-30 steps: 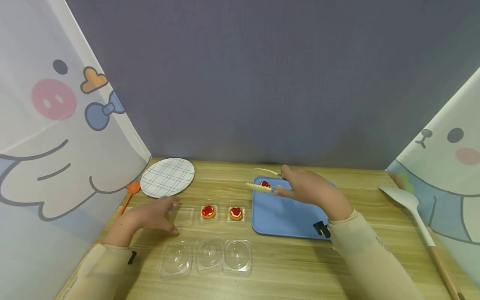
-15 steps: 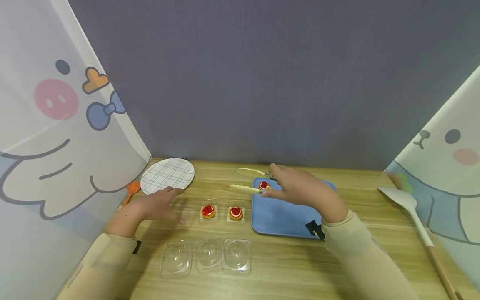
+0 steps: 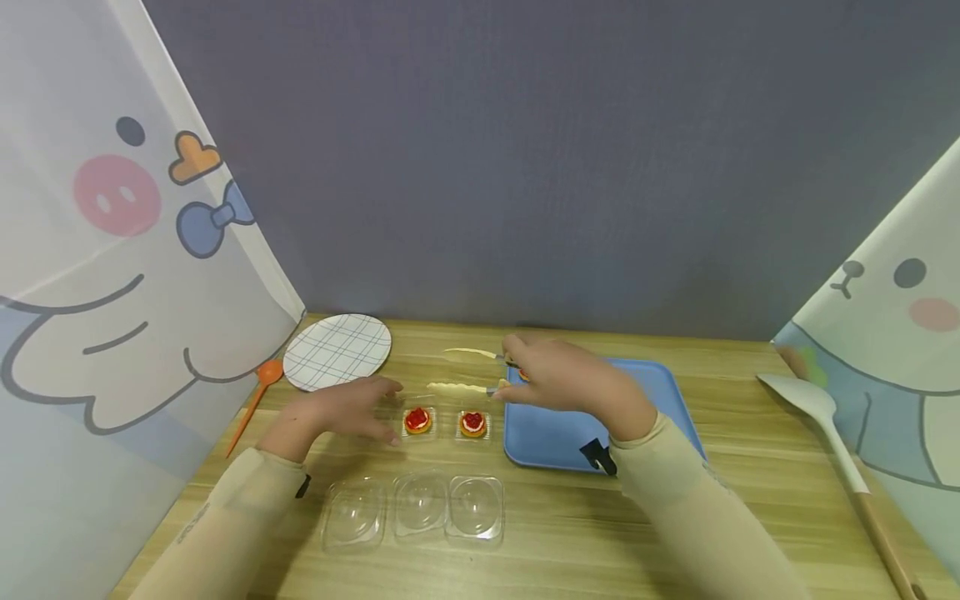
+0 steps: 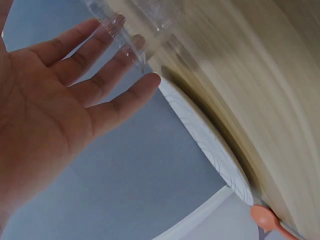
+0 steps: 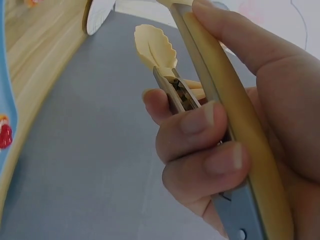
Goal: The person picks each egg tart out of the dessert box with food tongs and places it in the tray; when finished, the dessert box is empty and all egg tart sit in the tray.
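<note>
My right hand [image 3: 566, 379] grips a pair of tongs [image 5: 242, 110] with yellow grips and cream scalloped tips; their arms stand apart, with nothing between the tips in the head view. The hand is over the left part of a blue tray [image 3: 555, 442], where a red-topped tart [image 3: 523, 375] shows only in part. My left hand [image 3: 352, 410] has its fingers extended beside a clear plastic container [image 4: 132, 50]; whether they touch it I cannot tell. Just right of it, one red-topped tart [image 3: 417, 420] and another tart [image 3: 473, 423] sit in clear containers.
Three clear domed lids, a left lid [image 3: 354, 512], a middle lid [image 3: 420, 502] and a right lid [image 3: 475, 508], lie nearer me. A checked plate [image 3: 337, 352] and orange spoon [image 3: 255, 408] are at left. A long-handled white turner [image 3: 817, 408] lies at right.
My right hand has moved left with the tongs, uncovering more of the tray's right side. My left hand has moved right and slightly away from me, toward the containers.
</note>
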A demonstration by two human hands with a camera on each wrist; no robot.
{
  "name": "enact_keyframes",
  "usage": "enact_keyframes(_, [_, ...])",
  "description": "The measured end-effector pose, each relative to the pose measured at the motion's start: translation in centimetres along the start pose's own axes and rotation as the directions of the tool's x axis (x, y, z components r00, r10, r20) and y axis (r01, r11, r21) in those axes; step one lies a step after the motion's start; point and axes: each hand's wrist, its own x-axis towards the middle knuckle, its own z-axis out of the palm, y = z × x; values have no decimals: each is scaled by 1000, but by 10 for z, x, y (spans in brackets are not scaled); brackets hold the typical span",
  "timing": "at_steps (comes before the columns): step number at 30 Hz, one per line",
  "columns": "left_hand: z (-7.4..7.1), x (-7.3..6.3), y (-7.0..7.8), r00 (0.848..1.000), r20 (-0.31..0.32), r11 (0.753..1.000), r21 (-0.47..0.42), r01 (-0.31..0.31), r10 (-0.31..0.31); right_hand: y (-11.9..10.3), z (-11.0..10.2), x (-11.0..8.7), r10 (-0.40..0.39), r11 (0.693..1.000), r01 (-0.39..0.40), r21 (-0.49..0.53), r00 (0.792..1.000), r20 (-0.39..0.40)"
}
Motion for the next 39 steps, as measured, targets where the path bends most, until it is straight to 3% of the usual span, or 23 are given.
enact_keyframes(14, [6,14,7,1000,23,1000,20,-21,20,-22,22,29,36,999,-33,-27,993,115])
enact_keyframes(29, [5,15,12,1000,22,999,46,6,-7,-39,33,61,92,993,-67,-101,958,270])
enact_keyframes(39, [5,16,14,999,28,998,44,36,-37,-42,33,69,82,988,-39,-148,952,295])
